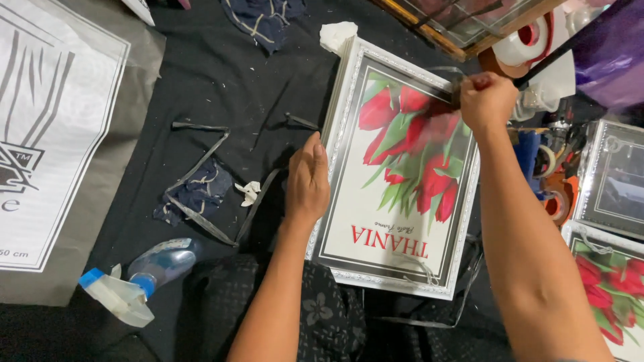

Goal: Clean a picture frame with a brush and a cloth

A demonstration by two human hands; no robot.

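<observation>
Right hand (486, 100) is clenching tight around a small dark tool (457, 94), pressing it at the top right of the white picture frame (335, 127). Left hand (307, 181) is lying flat, fingers together, steadying the frame's left edge. The frame is resting on the black cloth (215, 74), red tulips showing. A spray bottle (137, 278) is lying at lower left, more frames (614, 177) sitting at right.

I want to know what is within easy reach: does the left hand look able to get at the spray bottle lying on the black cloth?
Probably yes. The left hand rests on the white frame's left edge, and the spray bottle lies on the black cloth below-left of it, with nothing visible blocking the way.
</observation>
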